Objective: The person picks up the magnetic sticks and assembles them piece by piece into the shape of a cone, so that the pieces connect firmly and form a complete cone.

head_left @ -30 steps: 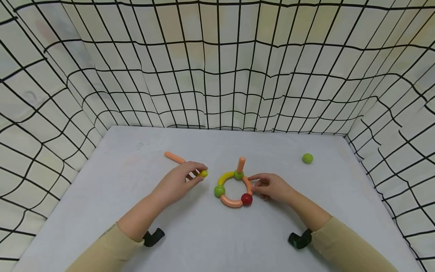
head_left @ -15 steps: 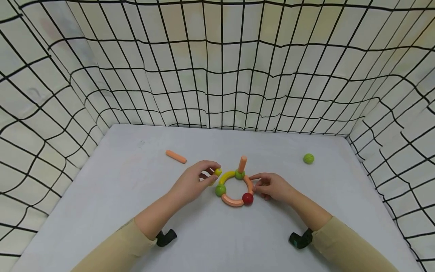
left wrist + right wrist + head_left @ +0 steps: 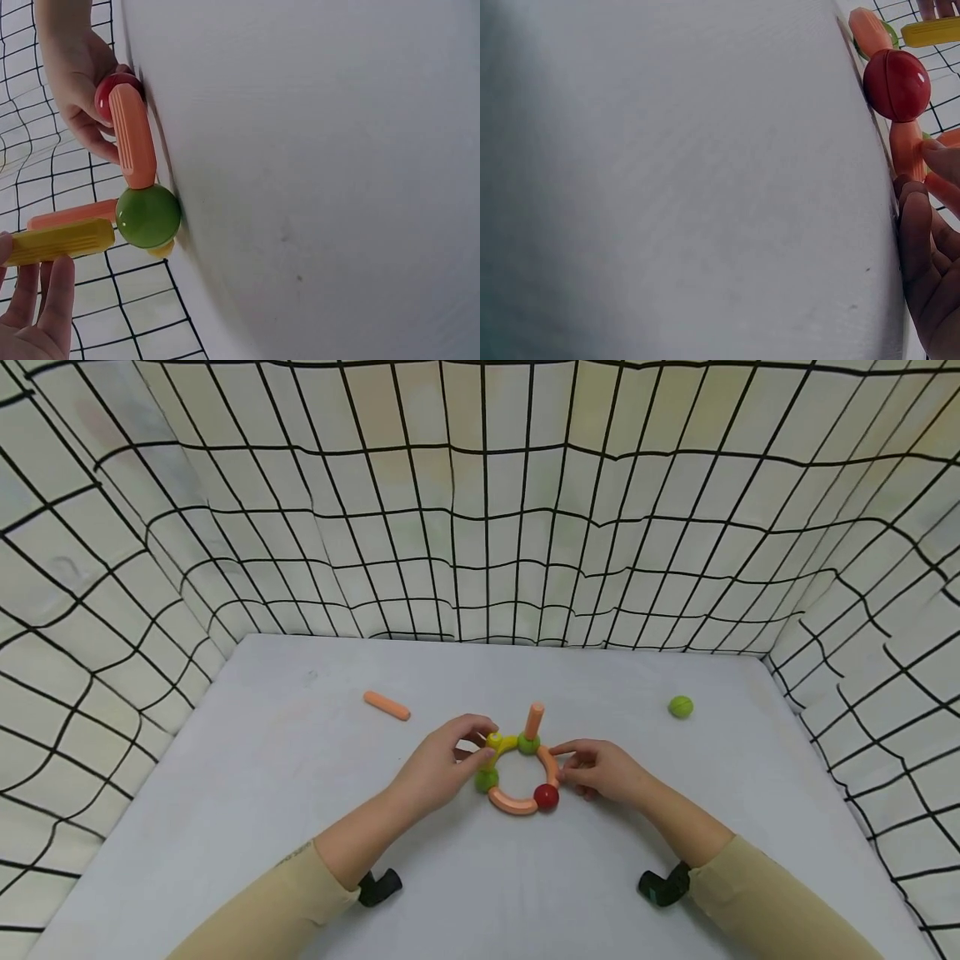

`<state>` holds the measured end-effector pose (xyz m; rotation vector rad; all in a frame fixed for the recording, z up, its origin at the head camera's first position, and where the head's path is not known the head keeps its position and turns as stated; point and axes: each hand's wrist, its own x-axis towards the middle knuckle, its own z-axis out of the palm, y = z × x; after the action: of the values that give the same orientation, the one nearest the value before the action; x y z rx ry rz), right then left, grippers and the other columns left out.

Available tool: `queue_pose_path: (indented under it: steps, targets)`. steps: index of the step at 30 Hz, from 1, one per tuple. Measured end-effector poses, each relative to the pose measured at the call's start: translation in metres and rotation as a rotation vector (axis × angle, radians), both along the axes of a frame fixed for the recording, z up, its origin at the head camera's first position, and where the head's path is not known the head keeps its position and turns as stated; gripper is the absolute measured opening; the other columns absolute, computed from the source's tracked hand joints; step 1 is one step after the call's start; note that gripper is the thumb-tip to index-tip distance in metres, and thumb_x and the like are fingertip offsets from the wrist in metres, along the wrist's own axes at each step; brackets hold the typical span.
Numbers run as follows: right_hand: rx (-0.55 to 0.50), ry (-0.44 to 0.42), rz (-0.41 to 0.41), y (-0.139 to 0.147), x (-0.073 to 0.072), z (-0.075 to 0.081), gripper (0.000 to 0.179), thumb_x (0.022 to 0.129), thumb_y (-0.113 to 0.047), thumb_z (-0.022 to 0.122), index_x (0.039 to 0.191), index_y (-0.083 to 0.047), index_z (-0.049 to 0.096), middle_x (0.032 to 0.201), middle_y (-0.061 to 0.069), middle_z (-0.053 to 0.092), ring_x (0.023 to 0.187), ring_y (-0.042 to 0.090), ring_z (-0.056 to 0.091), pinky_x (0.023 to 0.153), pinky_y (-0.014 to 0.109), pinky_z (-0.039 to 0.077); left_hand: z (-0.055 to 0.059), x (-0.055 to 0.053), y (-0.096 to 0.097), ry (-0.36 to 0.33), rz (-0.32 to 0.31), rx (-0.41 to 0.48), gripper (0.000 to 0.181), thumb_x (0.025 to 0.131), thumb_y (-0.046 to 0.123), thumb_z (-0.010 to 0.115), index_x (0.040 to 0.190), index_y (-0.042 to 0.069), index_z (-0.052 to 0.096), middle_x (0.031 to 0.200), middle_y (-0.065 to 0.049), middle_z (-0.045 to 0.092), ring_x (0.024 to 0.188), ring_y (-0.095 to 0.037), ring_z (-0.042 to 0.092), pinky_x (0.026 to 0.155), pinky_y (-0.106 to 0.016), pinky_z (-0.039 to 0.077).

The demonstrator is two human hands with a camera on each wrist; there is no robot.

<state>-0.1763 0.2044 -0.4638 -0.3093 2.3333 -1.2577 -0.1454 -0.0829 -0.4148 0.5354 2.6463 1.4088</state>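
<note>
A ring of curved rods joined by balls lies mid-table in the head view. My left hand [image 3: 442, 768] pinches a yellow stick [image 3: 67, 240] near one end. The stick's other end is close to the ring's left green ball [image 3: 148, 216]; the left wrist view suggests a slim gap. My right hand [image 3: 603, 770] holds the ring's right side, thumb and fingers about an orange curved rod [image 3: 906, 142]. A red ball [image 3: 546, 797] joins that rod to the front orange curved rod [image 3: 513, 802]. At the back, an orange stick [image 3: 534, 721] stands up from another green ball [image 3: 528, 744].
A loose orange stick [image 3: 387, 706] lies at the back left of the white table [image 3: 315, 727]. Toward the back right rests a loose green ball [image 3: 680, 707]. Black netting before pale walls borders the back and sides.
My left hand has carried the yellow stick rightward to above the ring's left green ball, uncovering the whole loose orange stick. The right hand has stayed at the ring.
</note>
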Motion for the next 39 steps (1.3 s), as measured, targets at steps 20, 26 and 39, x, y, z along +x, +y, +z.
queue_pose_path:
  steps: [20,26,39]
  targets:
    - [-0.004,0.006,0.014,0.001,0.000,0.000,0.036,0.094,-0.017,0.069,0.129,-0.013,0.065,0.089,0.005,0.065,0.063,0.020,0.058,0.060,0.031,0.051,-0.003,0.001,-0.001,-0.045,-0.002,-0.018,0.034,0.094,0.020,0.071,0.125,0.024,0.059,0.113,0.009,0.062,0.105,-0.010,0.061,0.088,-0.030,0.052]
    - [-0.018,0.000,0.013,0.001,0.000,0.001,0.037,0.094,-0.018,0.069,0.130,-0.012,0.064,0.090,0.006,0.066,0.063,0.020,0.058,0.061,0.032,0.051,-0.010,0.001,-0.009,-0.077,0.005,-0.066,0.037,0.091,0.020,0.074,0.125,0.022,0.060,0.114,0.005,0.063,0.102,-0.011,0.061,0.089,-0.033,0.052]
    - [0.023,-0.024,-0.033,-0.006,-0.004,0.003,0.042,0.092,-0.020,0.072,0.133,-0.014,0.061,0.087,0.006,0.064,0.062,0.020,0.059,0.060,0.032,0.051,-0.021,-0.004,-0.020,-0.201,0.017,-0.258,0.024,0.092,0.022,0.073,0.114,0.020,0.066,0.096,0.009,0.064,0.087,-0.010,0.060,0.071,-0.030,0.050]
